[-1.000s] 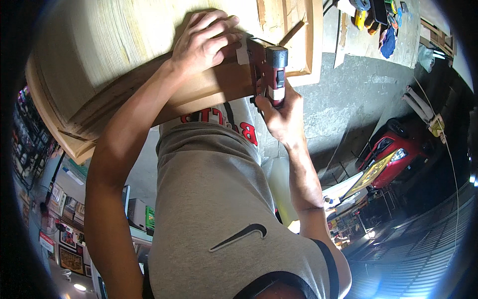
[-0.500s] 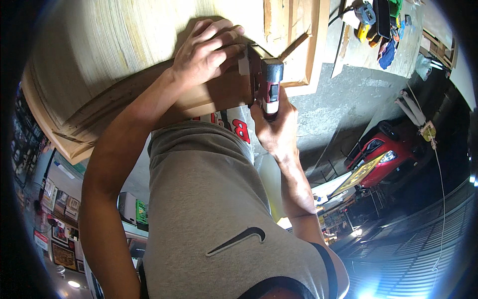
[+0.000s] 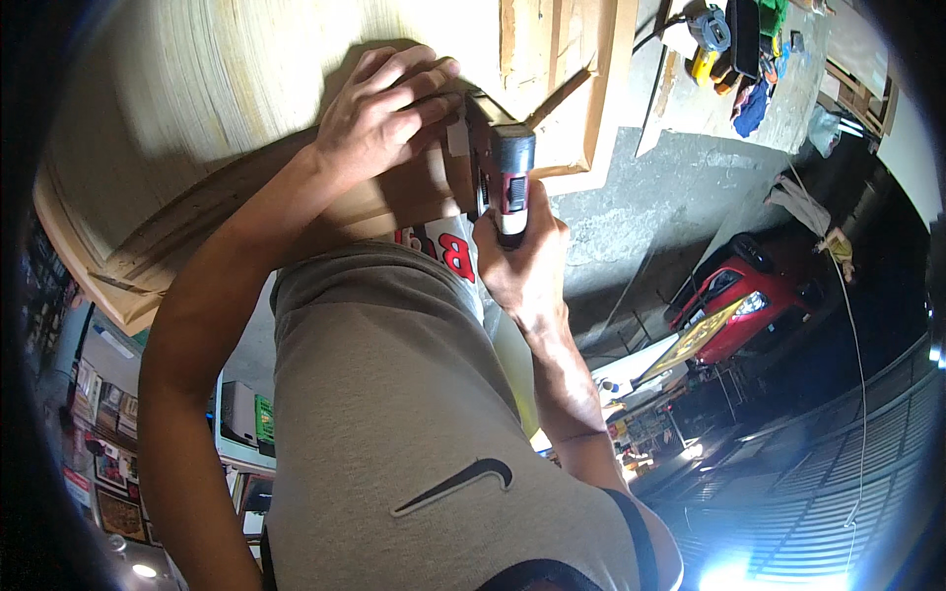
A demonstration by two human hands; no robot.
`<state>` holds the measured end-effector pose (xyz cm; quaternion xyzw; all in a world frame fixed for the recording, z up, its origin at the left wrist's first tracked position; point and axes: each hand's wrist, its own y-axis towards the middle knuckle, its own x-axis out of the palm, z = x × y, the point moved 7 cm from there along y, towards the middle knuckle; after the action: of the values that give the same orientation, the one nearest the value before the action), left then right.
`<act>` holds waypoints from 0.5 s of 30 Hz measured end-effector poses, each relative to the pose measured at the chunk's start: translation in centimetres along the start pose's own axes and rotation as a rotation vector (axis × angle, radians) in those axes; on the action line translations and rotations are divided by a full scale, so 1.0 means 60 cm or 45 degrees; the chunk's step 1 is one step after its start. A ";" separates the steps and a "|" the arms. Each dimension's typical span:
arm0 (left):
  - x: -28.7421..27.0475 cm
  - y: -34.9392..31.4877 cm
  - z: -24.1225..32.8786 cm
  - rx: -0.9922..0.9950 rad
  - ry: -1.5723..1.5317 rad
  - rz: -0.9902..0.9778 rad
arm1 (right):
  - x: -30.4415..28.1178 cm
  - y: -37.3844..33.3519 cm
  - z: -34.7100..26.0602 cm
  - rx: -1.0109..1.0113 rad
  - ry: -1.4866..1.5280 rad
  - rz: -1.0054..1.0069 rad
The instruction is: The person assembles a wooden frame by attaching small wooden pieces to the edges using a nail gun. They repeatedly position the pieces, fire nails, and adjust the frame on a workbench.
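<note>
Across the far left lies a large pale wood panel (image 3: 197,79) with a raised, curved wooden frame along its near edge. My left hand (image 3: 386,113) rests over that frame, its fingers apart and bent, the thumb mostly hidden. Just right of those fingertips stands a red and black handheld power tool (image 3: 515,189) with a slide switch on its body; its exact kind is unclear. My right hand (image 3: 525,261) grips it from the near side. The tool's dark working part is up against the wood, and the contact point is hidden.
A grey bench top (image 3: 670,89) at the upper right carries a tape measure (image 3: 708,28), a dark case and blue cloth. A red car (image 3: 729,300) stands farther right, with a yellow sign before it. Shelves with a green item (image 3: 264,419) are at lower left.
The whole view has shifted slightly, so the scene sits a little farther left. Both hands and the tool keep nearly the same place on the wood.
</note>
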<state>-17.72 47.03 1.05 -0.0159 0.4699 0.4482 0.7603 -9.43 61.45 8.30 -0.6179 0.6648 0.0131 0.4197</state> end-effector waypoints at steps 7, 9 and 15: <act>-0.003 0.005 0.007 0.008 0.073 -0.034 | -0.019 -0.053 0.027 0.036 0.159 -0.088; -0.003 0.008 0.009 0.017 0.098 -0.063 | -0.030 -0.095 0.044 0.016 0.228 -0.146; -0.009 0.013 0.011 0.070 0.181 0.011 | -0.032 -0.193 0.145 0.152 0.266 -0.158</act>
<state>-17.89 47.41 2.12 -0.0248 0.5348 0.4361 0.7233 4.69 64.92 9.59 -0.6297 0.6650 -0.1171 0.3841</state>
